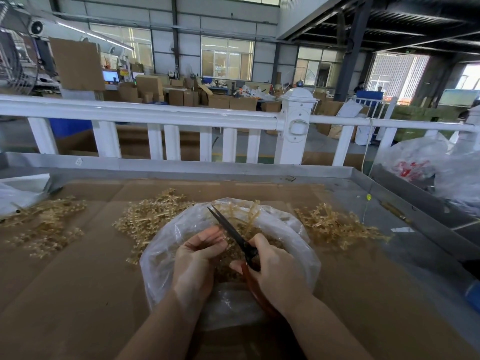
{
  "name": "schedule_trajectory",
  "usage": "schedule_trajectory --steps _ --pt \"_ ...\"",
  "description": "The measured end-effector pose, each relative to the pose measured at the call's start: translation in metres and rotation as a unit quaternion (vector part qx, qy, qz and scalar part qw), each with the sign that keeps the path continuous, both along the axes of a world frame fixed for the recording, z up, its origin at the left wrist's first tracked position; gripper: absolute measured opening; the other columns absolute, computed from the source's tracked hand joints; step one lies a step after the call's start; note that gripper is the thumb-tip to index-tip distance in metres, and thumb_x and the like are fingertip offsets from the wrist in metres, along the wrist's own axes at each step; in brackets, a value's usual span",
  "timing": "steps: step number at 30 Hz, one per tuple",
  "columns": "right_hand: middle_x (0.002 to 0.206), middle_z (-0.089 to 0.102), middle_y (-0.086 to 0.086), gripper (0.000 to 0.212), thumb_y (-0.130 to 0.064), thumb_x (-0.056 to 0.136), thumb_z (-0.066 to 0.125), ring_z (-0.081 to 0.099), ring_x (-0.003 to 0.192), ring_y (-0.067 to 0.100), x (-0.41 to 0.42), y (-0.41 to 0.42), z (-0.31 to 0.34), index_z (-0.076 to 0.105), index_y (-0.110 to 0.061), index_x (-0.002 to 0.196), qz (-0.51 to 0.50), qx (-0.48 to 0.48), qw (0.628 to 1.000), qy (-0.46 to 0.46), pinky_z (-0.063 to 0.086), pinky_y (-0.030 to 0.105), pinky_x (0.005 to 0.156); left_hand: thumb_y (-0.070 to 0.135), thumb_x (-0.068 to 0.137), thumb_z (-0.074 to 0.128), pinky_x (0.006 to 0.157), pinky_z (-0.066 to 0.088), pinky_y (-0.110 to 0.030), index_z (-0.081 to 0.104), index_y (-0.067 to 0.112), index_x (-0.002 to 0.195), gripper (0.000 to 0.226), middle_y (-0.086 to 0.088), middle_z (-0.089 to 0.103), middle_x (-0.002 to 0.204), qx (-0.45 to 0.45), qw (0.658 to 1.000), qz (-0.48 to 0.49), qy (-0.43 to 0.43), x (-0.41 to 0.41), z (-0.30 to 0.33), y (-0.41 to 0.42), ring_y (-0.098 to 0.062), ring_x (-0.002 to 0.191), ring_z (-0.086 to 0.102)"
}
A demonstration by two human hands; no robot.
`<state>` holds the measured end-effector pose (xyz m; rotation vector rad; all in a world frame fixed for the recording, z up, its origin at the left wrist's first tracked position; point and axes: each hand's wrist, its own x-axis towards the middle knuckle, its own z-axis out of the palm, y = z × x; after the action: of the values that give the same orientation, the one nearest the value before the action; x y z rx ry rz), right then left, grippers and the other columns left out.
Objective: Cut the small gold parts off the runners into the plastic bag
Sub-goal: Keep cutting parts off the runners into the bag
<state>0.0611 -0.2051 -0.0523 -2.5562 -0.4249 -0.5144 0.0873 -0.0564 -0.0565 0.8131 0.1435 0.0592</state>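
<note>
A clear plastic bag (298, 235) lies open on the cardboard-covered table, with small gold parts (228, 266) heaped inside. My right hand (275, 271) grips scissors (231, 229) with red-brown handles; the dark blades point up and left over the bag. My left hand (197, 258) is curled just left of the blades, fingertips near them; a gold runner between its fingers is hard to make out. A bent gold runner (250, 216) sticks up at the bag's far rim. Gold runner piles lie at the left (44, 227), the middle (150, 216) and the right (335, 227).
Brown cardboard (78, 281) covers the metal table, which has a raised rim (181, 167). A white fence (155, 115) runs behind it. More plastic bags (426, 165) sit at the right, and another one (13, 196) at the far left.
</note>
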Motion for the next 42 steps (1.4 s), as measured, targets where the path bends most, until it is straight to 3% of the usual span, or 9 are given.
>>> schedule_trajectory --steps 3,5,10,13,18,23,26,38,42 --pt "0.076 0.056 -0.020 0.029 -0.056 0.084 0.060 0.051 0.069 -0.005 0.000 -0.002 0.005 0.046 -0.033 0.094 -0.014 0.078 0.997 -0.001 0.037 0.007 0.058 -0.013 0.054 0.062 0.070 0.059 -0.021 0.066 0.000 0.096 0.044 -0.013 0.069 0.090 -0.013 1.000 0.007 0.009 0.001 -0.001 0.001 -0.021 0.085 0.067" --pt "0.082 0.057 -0.017 0.027 -0.057 0.085 0.057 0.053 0.076 -0.002 0.001 -0.003 0.008 0.044 -0.035 0.095 -0.019 0.091 0.996 0.006 0.036 0.009 0.061 -0.016 0.058 0.060 0.071 0.058 -0.021 0.066 0.001 0.097 0.042 -0.013 0.068 0.093 -0.017 1.000 0.011 0.010 0.002 -0.001 0.000 -0.021 0.088 0.066" --pt "0.090 0.055 -0.014 0.034 -0.061 0.082 0.054 0.049 0.085 0.002 -0.004 -0.004 0.001 0.043 -0.033 0.096 0.003 0.022 1.000 0.006 0.037 0.010 0.068 -0.024 0.076 0.051 0.063 0.058 -0.019 0.065 0.001 0.096 0.036 -0.011 0.072 0.089 -0.033 0.999 0.002 0.014 -0.001 0.003 0.001 -0.018 0.082 0.071" --pt "0.096 0.056 -0.012 0.044 -0.066 0.079 0.047 0.052 0.092 0.006 -0.006 -0.003 -0.006 0.047 -0.030 0.104 0.020 -0.002 1.000 -0.014 0.045 0.019 0.078 -0.025 0.078 0.046 0.061 0.058 -0.021 0.064 0.001 0.087 0.033 -0.010 0.073 0.077 -0.047 0.999 0.002 -0.001 -0.003 0.005 0.000 -0.017 0.073 0.073" --pt "0.098 0.056 -0.015 0.050 -0.071 0.076 0.041 0.051 0.093 0.003 -0.007 -0.004 -0.009 0.048 -0.032 0.108 0.020 -0.012 0.999 -0.030 0.038 0.012 0.078 -0.021 0.084 0.044 0.078 0.058 -0.025 0.064 -0.002 0.104 0.034 -0.014 0.071 0.095 -0.054 0.999 0.006 0.008 0.000 0.005 0.002 -0.019 0.085 0.071" --pt "0.100 0.056 -0.014 0.051 -0.071 0.077 0.040 0.050 0.095 0.004 -0.007 -0.002 -0.011 0.047 -0.031 0.109 0.015 -0.024 0.999 -0.034 0.040 0.015 0.080 -0.021 0.086 0.042 0.072 0.058 -0.022 0.064 0.001 0.102 0.035 -0.009 0.074 0.082 -0.065 0.998 0.008 0.011 -0.002 0.007 0.002 -0.013 0.074 0.072" --pt "0.097 0.055 -0.013 0.048 -0.070 0.079 0.039 0.050 0.093 0.005 -0.006 -0.001 -0.009 0.046 -0.031 0.107 0.019 -0.019 0.999 -0.031 0.042 0.016 0.079 -0.023 0.083 0.043 0.077 0.056 -0.025 0.063 0.001 0.102 0.036 -0.009 0.074 0.082 -0.064 0.998 0.005 0.008 -0.003 0.009 0.000 -0.015 0.076 0.073" --pt "0.088 0.058 -0.010 0.041 -0.063 0.083 0.050 0.055 0.080 0.006 -0.006 0.000 -0.007 0.047 -0.026 0.099 0.030 -0.013 0.999 -0.034 0.044 0.016 0.070 -0.024 0.082 0.043 0.065 0.059 -0.021 0.063 -0.002 0.093 0.031 -0.011 0.071 0.078 -0.061 0.998 -0.005 0.003 -0.006 0.012 0.000 -0.015 0.069 0.072" --pt "0.087 0.061 -0.009 0.039 -0.061 0.085 0.052 0.058 0.077 0.007 -0.005 0.000 -0.006 0.047 -0.025 0.098 0.033 -0.017 0.999 -0.033 0.037 0.006 0.061 -0.024 0.079 0.045 0.071 0.059 -0.023 0.063 -0.003 0.096 0.032 -0.015 0.071 0.087 -0.069 0.998 -0.009 0.003 -0.005 0.012 0.000 -0.017 0.075 0.073"
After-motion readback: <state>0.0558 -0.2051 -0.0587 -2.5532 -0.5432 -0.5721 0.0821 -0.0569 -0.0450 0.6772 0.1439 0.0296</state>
